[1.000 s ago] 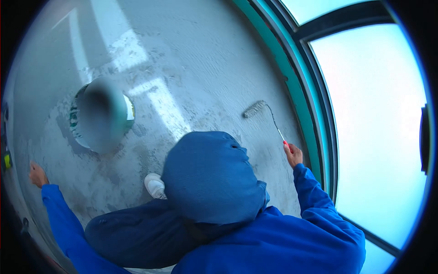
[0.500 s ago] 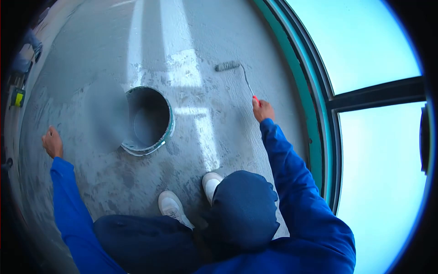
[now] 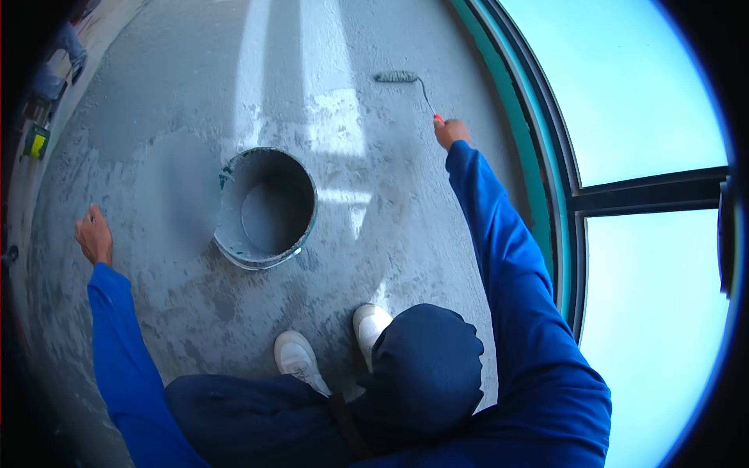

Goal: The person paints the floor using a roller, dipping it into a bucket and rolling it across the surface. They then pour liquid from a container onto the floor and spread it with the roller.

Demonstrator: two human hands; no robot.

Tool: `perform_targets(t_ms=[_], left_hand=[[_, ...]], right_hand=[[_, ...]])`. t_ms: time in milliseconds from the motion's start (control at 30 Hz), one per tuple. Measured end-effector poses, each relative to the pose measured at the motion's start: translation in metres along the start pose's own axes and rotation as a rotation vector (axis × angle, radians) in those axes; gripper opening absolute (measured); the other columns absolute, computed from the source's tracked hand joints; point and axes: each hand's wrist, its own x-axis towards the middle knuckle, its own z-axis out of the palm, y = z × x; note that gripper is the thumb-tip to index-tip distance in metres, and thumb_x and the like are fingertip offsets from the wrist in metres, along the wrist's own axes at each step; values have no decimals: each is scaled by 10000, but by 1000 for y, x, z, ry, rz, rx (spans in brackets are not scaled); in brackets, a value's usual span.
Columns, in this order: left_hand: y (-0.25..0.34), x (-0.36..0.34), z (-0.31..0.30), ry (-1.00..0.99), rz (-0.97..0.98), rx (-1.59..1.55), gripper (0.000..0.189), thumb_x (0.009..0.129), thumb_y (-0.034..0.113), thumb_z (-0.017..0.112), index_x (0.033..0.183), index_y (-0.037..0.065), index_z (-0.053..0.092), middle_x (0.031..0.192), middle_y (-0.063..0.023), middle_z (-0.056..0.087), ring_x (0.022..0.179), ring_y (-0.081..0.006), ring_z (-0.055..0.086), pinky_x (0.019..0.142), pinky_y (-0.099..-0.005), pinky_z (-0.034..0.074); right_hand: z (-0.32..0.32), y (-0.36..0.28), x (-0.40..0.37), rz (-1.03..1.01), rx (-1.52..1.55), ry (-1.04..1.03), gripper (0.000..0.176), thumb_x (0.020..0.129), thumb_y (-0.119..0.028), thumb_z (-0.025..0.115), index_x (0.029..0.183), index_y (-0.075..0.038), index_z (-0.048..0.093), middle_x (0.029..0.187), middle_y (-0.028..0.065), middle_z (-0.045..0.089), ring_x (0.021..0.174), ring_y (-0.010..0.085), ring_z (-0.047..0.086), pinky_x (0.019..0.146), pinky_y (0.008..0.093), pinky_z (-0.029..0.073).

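Note:
My right hand is closed round the red handle of a paint roller, well out in front of me. The roller's grey-coated sleeve lies on the grey floor close to the window side. Off to the left, my left hand hangs over the floor, fingers curled in, with nothing seen in them. Between my hands stands a bucket with a smeared rim and a grey layer at its bottom. Neither hand touches it.
A teal-edged window frame curves along the right, with bright glass beyond. My white shoes stand just behind the bucket. A yellow-and-black item and part of another person show at the far left. Sunlight streaks the floor.
My right hand has pushed the roller forward, away from me, along the floor by the window. The left hand stays out at the left, still curled. The view has shifted slightly.

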Motion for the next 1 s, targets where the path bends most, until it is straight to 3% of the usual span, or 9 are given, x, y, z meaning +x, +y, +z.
perform_targets(t_ms=[67,100,167,333,400,500,633,800,1000], left_hand=[[7,-1,-2,-32,-20,-25,564,964,509,327,1235,86,584,1266,-126,485,1177,-320,445,924,-485,432],[12,1,-3,-46,-28,-38,564,964,511,326,1238,90,583,1269,-127,484,1180,-321,443,925,-486,431],[20,3,6,-22,-4,-89,559,964,506,325,1240,94,582,1280,-128,477,1183,-326,442,940,-484,424],[61,-8,-8,-48,-2,-132,540,967,489,325,1215,91,592,1291,-136,470,1189,-330,439,978,-488,398],[68,-11,-6,-15,24,-123,533,972,479,325,1159,72,613,1271,-143,486,1174,-325,450,973,-488,396],[70,-10,-3,-24,26,-143,543,967,488,328,1209,81,593,1279,-143,477,1183,-327,442,989,-488,386],[65,-9,0,11,48,-149,544,965,481,329,1236,81,580,1276,-133,479,1176,-330,450,986,-488,389],[52,-13,-24,-50,-26,-143,547,962,478,332,1205,66,598,1232,-116,489,1173,-322,440,969,-480,400],[16,-13,-29,-20,-61,-57,556,961,483,332,1190,57,605,1196,-117,499,1166,-299,447,949,-461,419]], right_hand=[[-15,23,-53,-55,2,22,478,861,-455,497,873,-17,687,928,231,650,906,421,611,818,476,478],[-21,36,-80,-27,23,-12,440,868,-445,501,936,-51,686,941,231,650,904,415,620,816,484,486],[-24,93,-162,-44,7,26,390,869,-423,529,889,-65,681,887,226,650,842,424,619,750,498,489],[-72,147,-317,49,20,13,348,872,-388,557,867,-57,665,788,222,639,748,426,611,667,495,479],[-87,159,-356,92,46,-18,348,876,-375,563,851,-41,659,774,231,633,736,416,615,653,484,474],[-85,166,-375,149,160,15,358,883,-367,561,846,-24,655,762,234,629,729,408,617,651,473,472],[-57,144,-308,96,130,50,389,897,-385,534,859,-18,658,774,233,636,744,415,616,663,477,471],[-19,84,-145,26,93,129,429,887,-415,516,851,-17,672,847,250,642,815,431,618,718,508,479],[-27,-5,19,59,85,60,472,837,-440,561,911,7,691,956,250,654,961,414,614,855,447,475]])
